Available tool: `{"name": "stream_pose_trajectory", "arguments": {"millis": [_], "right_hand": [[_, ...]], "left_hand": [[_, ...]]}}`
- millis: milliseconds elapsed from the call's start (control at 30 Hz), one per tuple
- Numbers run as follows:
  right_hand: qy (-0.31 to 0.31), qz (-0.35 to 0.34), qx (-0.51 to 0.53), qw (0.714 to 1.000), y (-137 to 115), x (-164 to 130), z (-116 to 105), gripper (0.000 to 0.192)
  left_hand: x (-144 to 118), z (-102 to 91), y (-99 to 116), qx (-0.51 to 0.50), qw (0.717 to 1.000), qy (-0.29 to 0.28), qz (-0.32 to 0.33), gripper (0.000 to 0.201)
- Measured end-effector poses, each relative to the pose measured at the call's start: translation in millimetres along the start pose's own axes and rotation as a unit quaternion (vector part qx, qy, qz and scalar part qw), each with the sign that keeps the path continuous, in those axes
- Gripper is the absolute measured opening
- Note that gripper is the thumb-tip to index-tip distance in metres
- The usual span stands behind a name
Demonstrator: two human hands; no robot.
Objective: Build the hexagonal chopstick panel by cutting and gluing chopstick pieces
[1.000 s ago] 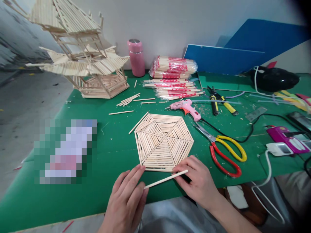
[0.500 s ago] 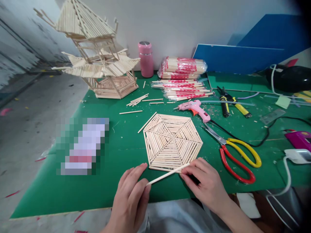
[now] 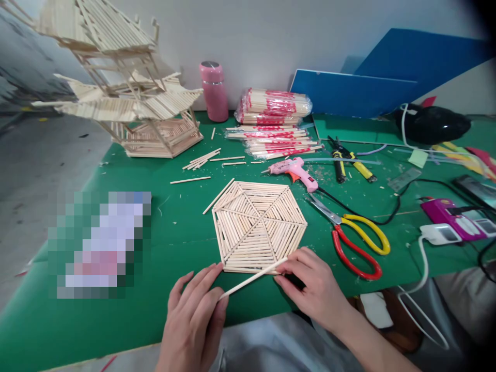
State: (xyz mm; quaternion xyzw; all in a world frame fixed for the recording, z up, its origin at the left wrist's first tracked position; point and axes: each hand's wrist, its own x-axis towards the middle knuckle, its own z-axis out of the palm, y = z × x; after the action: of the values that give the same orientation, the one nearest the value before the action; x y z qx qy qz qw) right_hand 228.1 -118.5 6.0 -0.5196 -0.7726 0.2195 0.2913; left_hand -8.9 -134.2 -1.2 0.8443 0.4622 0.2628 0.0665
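Note:
A flat hexagonal panel of glued wooden sticks (image 3: 259,225) lies on the green table (image 3: 182,243). Both hands hold one long wooden stick (image 3: 251,279) along the panel's near edge. My left hand (image 3: 196,315) pinches the stick's left end with its fingertips close to the panel's near-left corner. My right hand (image 3: 310,287) grips the stick's right end beside the panel's near-right corner.
A tall stick pagoda model (image 3: 127,98) stands at the back left. Behind the panel lie loose sticks (image 3: 201,159), packs of chopsticks (image 3: 273,121), a pink bottle (image 3: 214,92) and a pink glue gun (image 3: 294,170). Red-and-yellow scissors (image 3: 354,237), pliers (image 3: 349,160), cables and devices lie to the right.
The stick's left end has dropped a little while both hands keep hold of it. The view has swung about; the panel has not moved on the table.

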Motion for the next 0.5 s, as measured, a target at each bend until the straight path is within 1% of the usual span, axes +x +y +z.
{"name": "stream_pose_trajectory", "arguments": {"millis": [200, 367, 500], "right_hand": [[0.004, 0.005, 0.003, 1.0, 1.0, -0.1, -2.2, 0.005], [0.003, 0.002, -0.004, 1.0, 0.3, 0.4, -2.4, 0.006], [-0.004, -0.002, -0.007, 1.0, 1.1, -1.0, -1.9, 0.007]], "left_hand": [[1.5, -1.2, -0.7, -0.002, 1.0, 0.007, 0.009, 0.013], [2.8, 1.6, -0.7, -0.002, 1.0, 0.008, 0.014, 0.013], [3.5, 1.2, -0.7, 0.0, 1.0, 0.007, 0.009, 0.012]]}}
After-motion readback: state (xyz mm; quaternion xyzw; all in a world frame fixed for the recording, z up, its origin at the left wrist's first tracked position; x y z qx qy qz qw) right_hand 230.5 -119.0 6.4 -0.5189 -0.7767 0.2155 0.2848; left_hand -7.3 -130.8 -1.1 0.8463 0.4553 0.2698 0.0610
